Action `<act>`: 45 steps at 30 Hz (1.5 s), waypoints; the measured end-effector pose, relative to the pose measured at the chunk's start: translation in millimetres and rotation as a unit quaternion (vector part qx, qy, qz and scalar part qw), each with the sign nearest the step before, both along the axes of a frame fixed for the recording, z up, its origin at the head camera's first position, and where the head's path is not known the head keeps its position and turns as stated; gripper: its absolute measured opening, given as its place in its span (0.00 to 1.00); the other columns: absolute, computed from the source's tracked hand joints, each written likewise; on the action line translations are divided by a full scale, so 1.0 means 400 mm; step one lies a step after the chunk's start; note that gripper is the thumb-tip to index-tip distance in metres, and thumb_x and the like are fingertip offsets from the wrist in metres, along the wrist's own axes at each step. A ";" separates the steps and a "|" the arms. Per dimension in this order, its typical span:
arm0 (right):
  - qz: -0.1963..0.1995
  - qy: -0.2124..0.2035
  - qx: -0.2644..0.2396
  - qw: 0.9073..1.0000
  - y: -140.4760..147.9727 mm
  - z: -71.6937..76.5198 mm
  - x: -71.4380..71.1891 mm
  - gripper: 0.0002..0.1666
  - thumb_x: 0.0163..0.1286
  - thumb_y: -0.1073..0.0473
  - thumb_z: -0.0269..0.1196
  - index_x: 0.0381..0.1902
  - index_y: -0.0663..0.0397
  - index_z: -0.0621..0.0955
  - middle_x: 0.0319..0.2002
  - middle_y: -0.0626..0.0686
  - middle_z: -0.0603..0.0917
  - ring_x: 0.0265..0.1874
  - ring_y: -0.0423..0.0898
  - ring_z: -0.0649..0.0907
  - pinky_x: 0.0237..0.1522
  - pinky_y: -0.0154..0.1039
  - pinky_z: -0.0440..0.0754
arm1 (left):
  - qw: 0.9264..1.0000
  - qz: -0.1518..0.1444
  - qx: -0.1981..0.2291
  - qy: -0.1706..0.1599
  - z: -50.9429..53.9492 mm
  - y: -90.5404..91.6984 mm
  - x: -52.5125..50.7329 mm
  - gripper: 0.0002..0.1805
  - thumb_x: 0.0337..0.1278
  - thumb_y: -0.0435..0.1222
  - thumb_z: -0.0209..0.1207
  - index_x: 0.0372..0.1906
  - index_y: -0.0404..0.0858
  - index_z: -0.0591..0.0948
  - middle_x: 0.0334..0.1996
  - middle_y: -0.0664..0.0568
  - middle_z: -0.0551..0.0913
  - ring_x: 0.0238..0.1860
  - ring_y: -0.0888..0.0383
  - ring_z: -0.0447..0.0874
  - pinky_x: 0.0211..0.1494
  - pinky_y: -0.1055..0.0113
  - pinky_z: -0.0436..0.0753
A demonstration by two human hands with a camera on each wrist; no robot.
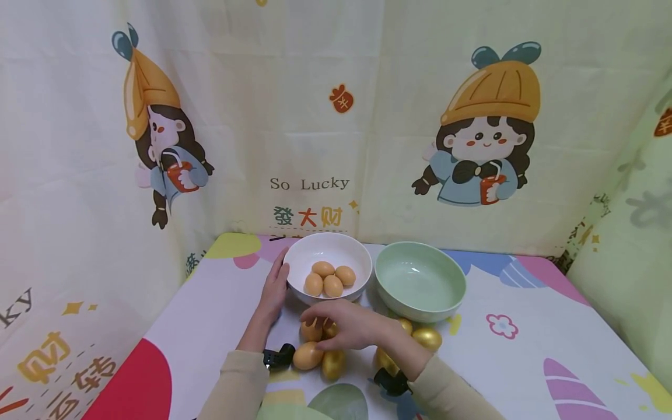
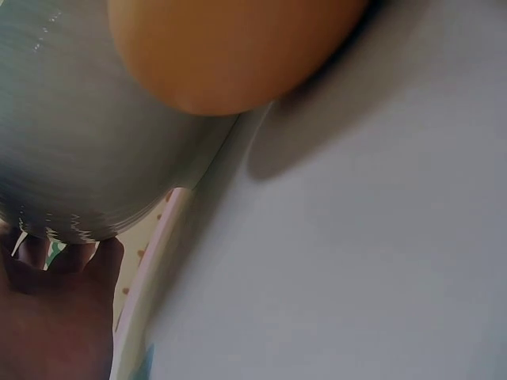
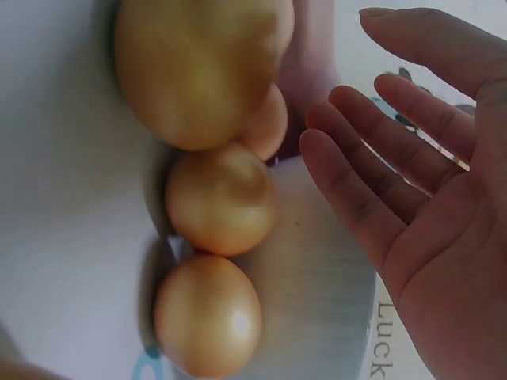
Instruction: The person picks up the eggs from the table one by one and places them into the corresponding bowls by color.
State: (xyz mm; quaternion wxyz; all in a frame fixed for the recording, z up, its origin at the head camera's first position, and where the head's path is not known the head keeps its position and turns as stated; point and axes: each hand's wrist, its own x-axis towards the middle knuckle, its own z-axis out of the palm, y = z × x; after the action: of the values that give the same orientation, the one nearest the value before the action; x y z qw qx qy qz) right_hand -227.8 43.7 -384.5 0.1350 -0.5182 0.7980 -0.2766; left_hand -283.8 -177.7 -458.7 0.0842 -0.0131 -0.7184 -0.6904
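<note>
Beneath my right hand (image 1: 349,322) in the head view lie brown eggs (image 1: 305,358) and golden eggs (image 1: 333,366), on the near side of the white bowl (image 1: 331,248); the nearest brown one seems to have its long axis roughly crosswise. From the left wrist, I see my left hand (image 2: 59,317) with its fingertips against the bowl's outer wall, farther from these eggs. Through the right wrist view, my right fingers spread loosely, holding nothing, a gap short of the eggs.
</note>
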 end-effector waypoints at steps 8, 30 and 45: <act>0.005 0.034 0.024 0.999 -0.016 -0.016 0.009 0.26 0.65 0.58 0.72 0.60 0.55 0.80 0.49 0.44 0.83 0.43 0.35 0.80 0.47 0.26 0.78 | 1.000 -0.011 -0.004 -0.016 0.070 0.010 0.048 0.30 0.83 0.42 0.38 0.82 0.40 0.51 0.80 0.45 0.51 0.78 0.44 0.50 0.75 0.46 0.57; 0.026 0.167 0.106 0.980 -0.046 -0.032 0.040 0.24 0.62 0.51 0.74 0.56 0.44 0.84 0.47 0.37 0.82 0.47 0.31 0.77 0.53 0.24 0.72 | 1.000 0.009 -0.011 0.001 0.001 0.003 0.002 0.31 0.81 0.50 0.39 0.82 0.49 0.54 0.79 0.53 0.54 0.79 0.51 0.49 0.77 0.48 0.55; 0.042 0.205 0.139 0.968 -0.048 -0.036 0.056 0.22 0.61 0.47 0.75 0.53 0.37 0.84 0.44 0.31 0.81 0.41 0.33 0.74 0.43 0.21 0.69 | 1.000 0.009 -0.015 0.007 -0.002 0.003 0.004 0.30 0.81 0.49 0.39 0.81 0.51 0.54 0.79 0.52 0.55 0.78 0.49 0.51 0.76 0.48 0.57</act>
State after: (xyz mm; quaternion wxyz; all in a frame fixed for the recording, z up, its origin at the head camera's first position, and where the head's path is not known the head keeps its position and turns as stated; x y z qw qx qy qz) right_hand -205.4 24.5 -398.7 0.0508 -0.5729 0.8169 -0.0445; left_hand -282.3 -176.4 -459.4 0.0953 -0.0127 -0.7282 -0.6785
